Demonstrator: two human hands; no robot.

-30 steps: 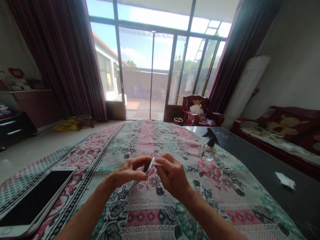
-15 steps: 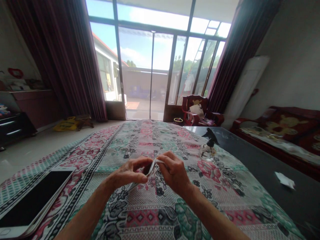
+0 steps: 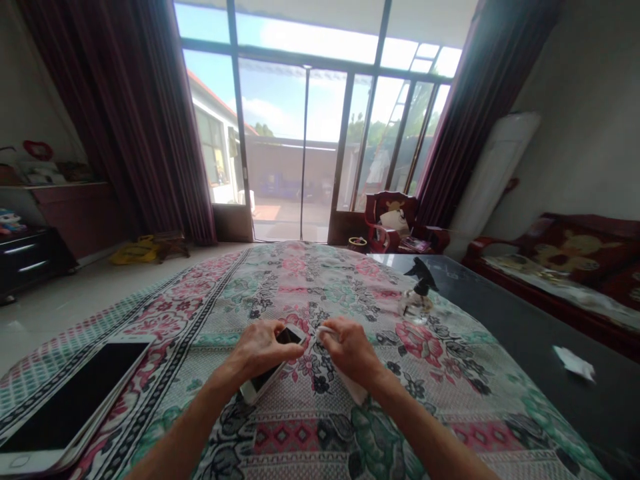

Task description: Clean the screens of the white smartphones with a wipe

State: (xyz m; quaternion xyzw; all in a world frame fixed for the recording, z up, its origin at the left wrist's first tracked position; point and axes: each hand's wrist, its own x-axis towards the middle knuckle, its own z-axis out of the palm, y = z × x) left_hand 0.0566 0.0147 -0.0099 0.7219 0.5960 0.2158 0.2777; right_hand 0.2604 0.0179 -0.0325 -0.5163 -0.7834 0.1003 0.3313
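Note:
My left hand grips a white-edged smartphone with a black screen, thumb on the near side and fingers over the far side. The phone slants, its top end pointing forward and right. Just right of it, my right hand is closed on a white tissue. Part of the tissue pokes out by the thumb and part hangs below the palm; the fingers hide the rest. A small gap separates tissue and phone.
A patterned cloth covers the table. At left lies a larger-looking white device with a black screen, on a stack. A clear spray bottle with black trigger stands right, and a crumpled white tissue lies on the dark tabletop.
My right hand has moved slightly right, away from the phone's edge. The phone has turned from nearly edge-on to show its screen, and more of the tissue shows below my right palm.

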